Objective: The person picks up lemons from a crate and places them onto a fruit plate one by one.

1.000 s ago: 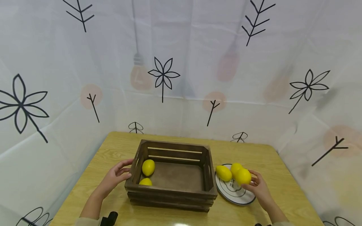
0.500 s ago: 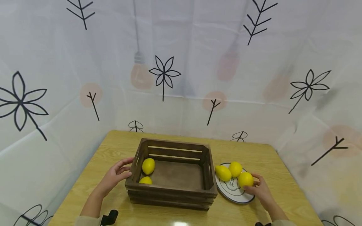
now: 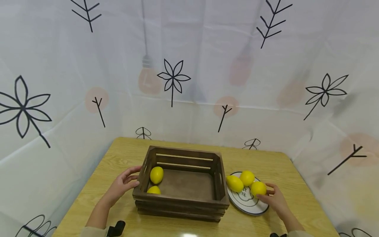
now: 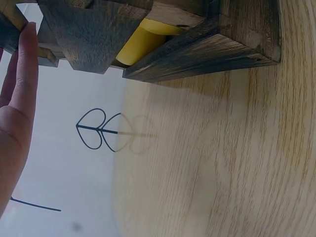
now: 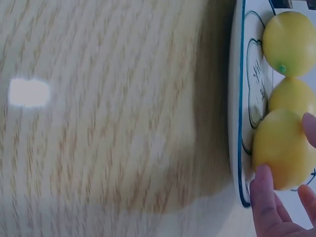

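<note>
My left hand [image 3: 122, 184] rests against the left end of a brown slatted wooden crate [image 3: 180, 204], its fingers fairly straight. Inside, at the crate's left side, lie two lemons, one whole in view [image 3: 156, 175] and one partly behind the front wall [image 3: 154, 190]. To the right of the crate is a white plate [image 3: 251, 208] with a dark rim and printed characters. With thumb and fingers my right hand [image 3: 275, 199] pinches a lemon [image 3: 258, 189] at the plate's right side. Two other lemons, a left one [image 3: 235, 183] and a far one [image 3: 247, 178], lie on the plate.
Everything stands on a light wooden table [image 3: 118, 156]. A white cloth [image 3: 189, 121] with plant and bulb prints hangs round its back and sides. The plate sits close beside the crate's right end.
The lemon in my right hand has shifted right and a little down, away from the far lemon, to the plate's right side. My left hand stays at the crate.
</note>
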{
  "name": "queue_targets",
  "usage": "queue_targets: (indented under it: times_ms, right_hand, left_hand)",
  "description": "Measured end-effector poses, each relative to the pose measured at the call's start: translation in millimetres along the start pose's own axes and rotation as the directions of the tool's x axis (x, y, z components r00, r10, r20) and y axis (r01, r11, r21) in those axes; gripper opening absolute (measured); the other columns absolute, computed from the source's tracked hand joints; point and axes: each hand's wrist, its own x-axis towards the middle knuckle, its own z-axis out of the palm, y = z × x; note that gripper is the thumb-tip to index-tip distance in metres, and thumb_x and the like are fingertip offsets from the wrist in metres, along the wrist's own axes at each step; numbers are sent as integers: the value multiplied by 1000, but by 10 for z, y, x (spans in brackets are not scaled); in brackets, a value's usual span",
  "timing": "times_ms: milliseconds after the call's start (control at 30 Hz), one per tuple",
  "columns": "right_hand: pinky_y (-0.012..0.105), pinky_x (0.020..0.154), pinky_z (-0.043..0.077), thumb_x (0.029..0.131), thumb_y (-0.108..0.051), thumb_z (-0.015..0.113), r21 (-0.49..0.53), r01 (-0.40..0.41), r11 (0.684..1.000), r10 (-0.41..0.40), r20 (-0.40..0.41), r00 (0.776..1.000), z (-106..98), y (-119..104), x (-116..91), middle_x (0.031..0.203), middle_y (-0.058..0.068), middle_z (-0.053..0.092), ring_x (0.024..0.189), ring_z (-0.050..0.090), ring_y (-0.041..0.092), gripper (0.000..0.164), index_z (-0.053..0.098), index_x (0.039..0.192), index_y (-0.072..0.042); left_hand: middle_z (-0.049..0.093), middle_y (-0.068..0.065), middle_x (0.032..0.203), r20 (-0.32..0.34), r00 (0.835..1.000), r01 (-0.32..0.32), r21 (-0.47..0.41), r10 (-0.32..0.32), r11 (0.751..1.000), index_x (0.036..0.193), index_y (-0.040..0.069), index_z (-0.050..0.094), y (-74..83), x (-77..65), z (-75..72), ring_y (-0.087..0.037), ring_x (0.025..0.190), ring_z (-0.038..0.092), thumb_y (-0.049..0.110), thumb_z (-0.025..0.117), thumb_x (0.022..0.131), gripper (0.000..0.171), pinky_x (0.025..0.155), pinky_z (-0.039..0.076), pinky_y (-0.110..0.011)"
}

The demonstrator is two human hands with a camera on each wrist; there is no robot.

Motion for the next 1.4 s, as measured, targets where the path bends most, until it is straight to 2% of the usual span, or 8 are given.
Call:
queue_targets:
  times_ms: [67,300,600,900,1100,1400]
  right_hand:
    - [47,85,47,82,-23,72,5,3,1000,-3,-18,1000,-45,-21,-7,125,41,33,112,41,51,83,20,137,12]
    - [51,88,44,86,-28,67,-10,4,1000,-4,-11,1000,-194,-31,-71,131,41,29,117,37,52,80,21,140,10]
    - [53,91,41,89,-30,64,11,89,996,-89,-21,996,-321,-204,-91,134,36,29,120,37,50,76,21,140,7]
    - [53,88,44,88,-32,65,-14,204,979,-205,-62,977,-327,-469,-86,132,33,34,116,42,47,75,26,140,6]
    - [56,91,40,88,-33,65,2,207,978,-207,-54,977,-312,-586,-104,134,32,34,117,41,46,76,25,141,4]
    - [56,90,40,89,-31,64,-8,283,959,-283,-58,957,-288,-745,-124,132,30,38,115,44,44,71,28,140,3]
  left_hand:
    - [33,-16,142,3,1000,-11,6,11,1000,141,-3,31,-1,10,-4,-11,113,48,7,55,94,53,87,46,-26]
    - [39,-4,137,-11,1000,22,7,-22,1000,140,-2,33,4,14,10,-9,112,49,8,57,92,54,87,46,-26]
    - [40,2,136,-12,1000,28,8,-28,1000,141,-1,31,0,-10,12,-10,113,49,9,58,92,57,87,46,-27]
    - [39,-1,137,-19,999,37,5,-37,999,141,0,33,-16,2,16,-9,113,49,10,58,92,56,88,46,-27]
    - [38,-3,138,-17,999,30,8,-30,1000,141,0,33,-27,-2,23,-9,112,50,10,58,92,56,87,46,-27]
    - [39,-1,137,-16,1000,20,7,-20,1000,141,0,33,-16,-3,26,-11,113,50,10,58,92,56,87,46,-27]
